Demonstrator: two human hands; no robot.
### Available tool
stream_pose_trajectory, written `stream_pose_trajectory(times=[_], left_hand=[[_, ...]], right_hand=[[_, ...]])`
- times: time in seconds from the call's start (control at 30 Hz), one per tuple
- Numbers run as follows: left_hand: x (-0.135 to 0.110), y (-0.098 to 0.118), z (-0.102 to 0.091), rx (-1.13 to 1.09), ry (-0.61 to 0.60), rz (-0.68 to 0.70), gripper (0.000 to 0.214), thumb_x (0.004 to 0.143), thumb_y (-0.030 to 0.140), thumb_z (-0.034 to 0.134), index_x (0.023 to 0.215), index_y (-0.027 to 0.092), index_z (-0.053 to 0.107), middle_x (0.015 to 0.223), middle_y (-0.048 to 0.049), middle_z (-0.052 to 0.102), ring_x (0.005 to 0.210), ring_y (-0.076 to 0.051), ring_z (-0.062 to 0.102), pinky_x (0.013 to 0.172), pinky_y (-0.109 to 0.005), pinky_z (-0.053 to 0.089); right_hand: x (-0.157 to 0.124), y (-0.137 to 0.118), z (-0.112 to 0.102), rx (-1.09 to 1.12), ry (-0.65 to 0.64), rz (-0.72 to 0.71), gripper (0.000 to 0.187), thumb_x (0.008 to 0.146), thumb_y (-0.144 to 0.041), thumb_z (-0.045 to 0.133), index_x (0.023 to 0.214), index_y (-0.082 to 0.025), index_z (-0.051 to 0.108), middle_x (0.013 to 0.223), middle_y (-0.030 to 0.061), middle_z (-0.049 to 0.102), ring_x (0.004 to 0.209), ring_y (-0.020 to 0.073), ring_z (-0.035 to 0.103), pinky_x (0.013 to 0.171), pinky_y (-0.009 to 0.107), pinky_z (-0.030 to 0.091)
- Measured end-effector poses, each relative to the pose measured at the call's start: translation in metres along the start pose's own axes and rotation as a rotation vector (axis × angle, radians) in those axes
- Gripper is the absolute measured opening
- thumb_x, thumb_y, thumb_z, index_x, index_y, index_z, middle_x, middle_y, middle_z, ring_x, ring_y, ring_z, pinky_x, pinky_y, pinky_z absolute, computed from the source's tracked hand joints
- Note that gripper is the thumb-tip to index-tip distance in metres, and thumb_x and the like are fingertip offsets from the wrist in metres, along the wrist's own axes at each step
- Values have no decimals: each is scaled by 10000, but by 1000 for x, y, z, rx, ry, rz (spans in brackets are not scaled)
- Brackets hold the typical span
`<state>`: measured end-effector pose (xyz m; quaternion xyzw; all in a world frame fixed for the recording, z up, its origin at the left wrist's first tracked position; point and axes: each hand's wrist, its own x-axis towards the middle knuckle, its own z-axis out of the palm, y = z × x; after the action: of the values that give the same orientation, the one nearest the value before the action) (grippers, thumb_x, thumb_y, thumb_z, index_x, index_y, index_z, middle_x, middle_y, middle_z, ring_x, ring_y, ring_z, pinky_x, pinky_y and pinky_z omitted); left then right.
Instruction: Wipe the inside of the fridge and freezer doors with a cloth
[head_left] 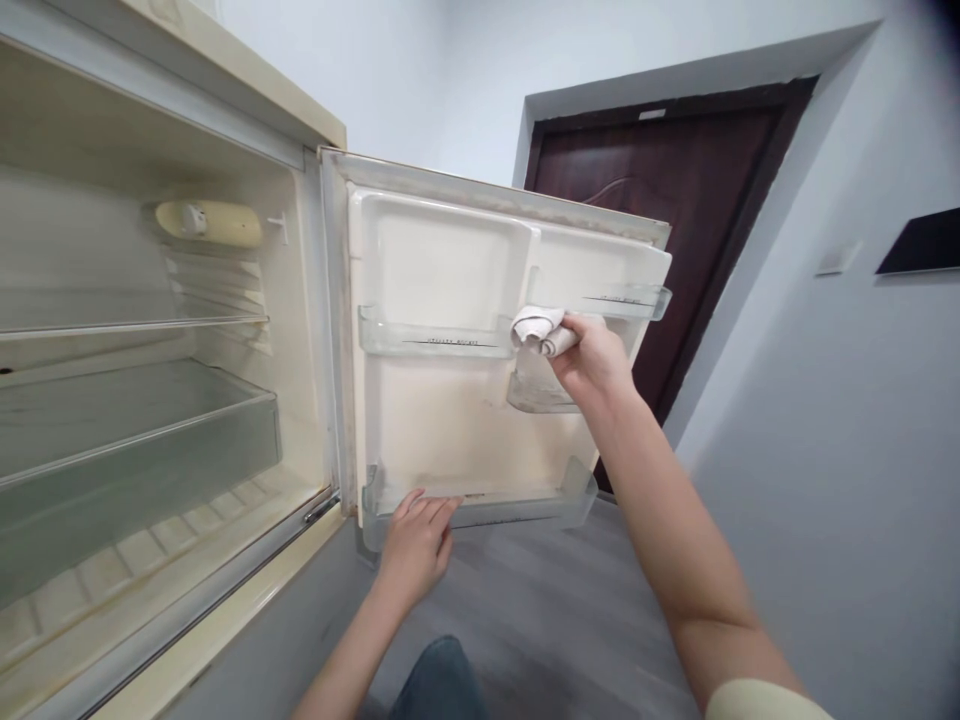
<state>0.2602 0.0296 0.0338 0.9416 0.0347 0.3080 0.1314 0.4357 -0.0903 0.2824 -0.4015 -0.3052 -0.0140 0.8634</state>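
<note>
Two hands, right [594, 358] clutching cloth [536, 328] – left [416, 545] flat on door shelf [540, 510].

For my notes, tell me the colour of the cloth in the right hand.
White; the cloth shows best in the head view.

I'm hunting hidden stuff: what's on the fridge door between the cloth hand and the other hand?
In the head view: a small clear bin under the right hand and its cloth, then bare door panel down to the left hand.
</note>
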Motion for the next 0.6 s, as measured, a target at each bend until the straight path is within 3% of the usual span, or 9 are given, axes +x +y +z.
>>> stream_pose_trajectory(times=[0.07,0.13,0.23,0.33,0.4,0.5,0.6], left_hand=[[0,0,0,3,-7,-9,472,831,112,406,1264,273,506,1135,-27,700,1053,-213,614,1096,-557,371],[0,1,0,5,-16,-16,458,832,114,400,1247,265,519,1126,-27,703,1050,-215,616,1099,-558,367],[1,1,0,-1,-21,-17,447,827,113,408,1232,258,529,1133,-30,701,1060,-216,615,1104,-552,363],[1,2,-1,-9,-6,-12,447,826,110,408,1228,261,528,1124,-33,704,1055,-213,618,1102,-551,364],[1,2,0,-11,8,-6,448,826,106,407,1228,263,527,1111,-36,707,1040,-212,622,1098,-549,368],[0,3,0,-10,20,-3,453,831,107,404,1236,271,524,1089,-33,710,1024,-211,625,1094,-544,373],[-1,2,0,-8,26,-1,448,836,113,404,1237,272,526,1086,-34,710,1023,-212,624,1088,-542,379]], right_hand=[[-6,-3,-8,3,58,-1,122,684,-53,547,700,-171,520,712,2,607,765,146,661,701,255,587],[-11,-9,-23,9,215,-92,153,681,-61,551,749,-190,503,769,-9,618,834,148,664,787,274,577],[-9,-20,-53,-86,456,-388,310,684,-67,527,948,-227,495,1004,-1,632,1027,166,629,974,327,498],[10,-29,-79,-391,560,-669,482,749,-119,476,1207,-260,436,1366,36,486,1307,203,434,1143,368,298],[25,-30,-89,-617,559,-756,525,781,-154,452,1299,-234,419,1457,62,406,1380,224,331,1174,382,205],[37,-23,-90,-824,404,-823,543,794,-134,415,1335,-173,451,1424,97,461,1360,238,368,1165,416,216],[27,-11,-75,-898,262,-932,577,829,-84,347,1363,-283,438,1457,4,435,1398,220,299,1175,438,168]])
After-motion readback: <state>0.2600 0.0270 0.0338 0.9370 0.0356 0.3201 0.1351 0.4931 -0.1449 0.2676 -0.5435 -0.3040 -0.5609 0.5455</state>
